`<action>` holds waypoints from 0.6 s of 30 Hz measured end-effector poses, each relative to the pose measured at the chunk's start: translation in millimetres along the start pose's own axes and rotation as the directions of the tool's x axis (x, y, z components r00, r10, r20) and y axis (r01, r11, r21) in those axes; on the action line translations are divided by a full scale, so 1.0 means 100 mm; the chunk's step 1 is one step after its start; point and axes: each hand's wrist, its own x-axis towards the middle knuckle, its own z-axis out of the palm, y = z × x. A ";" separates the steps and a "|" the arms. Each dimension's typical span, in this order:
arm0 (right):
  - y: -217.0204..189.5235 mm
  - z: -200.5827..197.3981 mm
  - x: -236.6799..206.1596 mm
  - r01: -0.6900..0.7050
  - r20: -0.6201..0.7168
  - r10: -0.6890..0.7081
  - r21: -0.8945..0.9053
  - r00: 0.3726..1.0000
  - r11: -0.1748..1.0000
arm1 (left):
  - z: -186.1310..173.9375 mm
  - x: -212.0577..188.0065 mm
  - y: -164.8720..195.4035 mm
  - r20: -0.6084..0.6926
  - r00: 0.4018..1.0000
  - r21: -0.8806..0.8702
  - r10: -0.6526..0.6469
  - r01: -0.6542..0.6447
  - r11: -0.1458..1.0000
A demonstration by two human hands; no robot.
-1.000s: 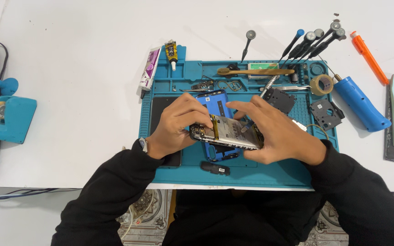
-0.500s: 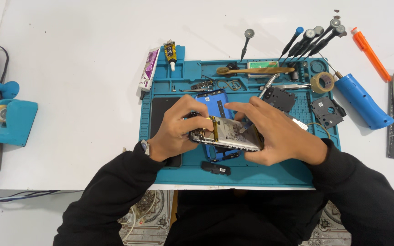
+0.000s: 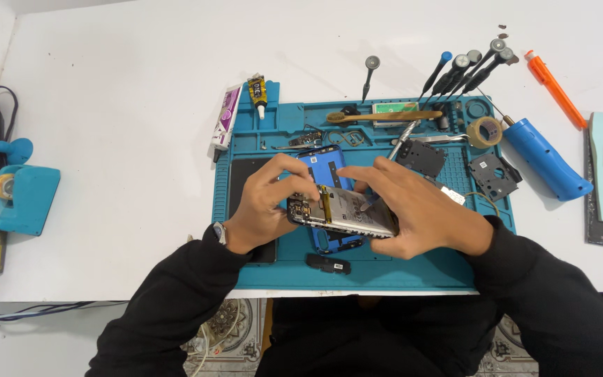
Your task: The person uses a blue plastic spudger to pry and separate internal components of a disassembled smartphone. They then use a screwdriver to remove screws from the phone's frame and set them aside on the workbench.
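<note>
long black sleeves on both arms; a wristwatch (image 3: 219, 232) at the left cuff.

Teal silicone work mat (image 3: 385, 276) centre frame; silver-grey opened phone (image 3: 347, 215) with yellow strip; blue plastic back cover (image 3: 324, 164); orange pen-shaped tool (image 3: 554, 88) upper right; white tabletop (image 3: 120, 105).

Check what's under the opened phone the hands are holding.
Under the opened phone lies a blue back cover on the teal mat, showing above and below it. The cover's middle is hidden by the phone, left hand and right hand.
</note>
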 end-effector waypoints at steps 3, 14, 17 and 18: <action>0.00 -0.01 0.00 -0.007 0.017 0.007 0.003 1.000 1.000 | -0.01 0.00 -0.01 0.033 0.999 -0.015 0.003 -0.002 1.000; 0.00 0.00 0.01 -0.040 0.034 0.040 0.000 0.999 0.999 | -0.02 0.01 -0.02 0.118 0.990 0.116 0.077 -0.090 0.989; 0.01 -0.01 0.00 -0.013 0.022 0.013 -0.016 1.000 1.000 | -0.01 0.02 -0.01 0.101 0.993 0.109 0.063 -0.074 0.991; 0.01 -0.01 0.00 0.001 0.015 0.000 -0.025 1.000 1.000 | -0.01 0.03 -0.02 0.095 0.994 0.100 0.055 -0.064 0.993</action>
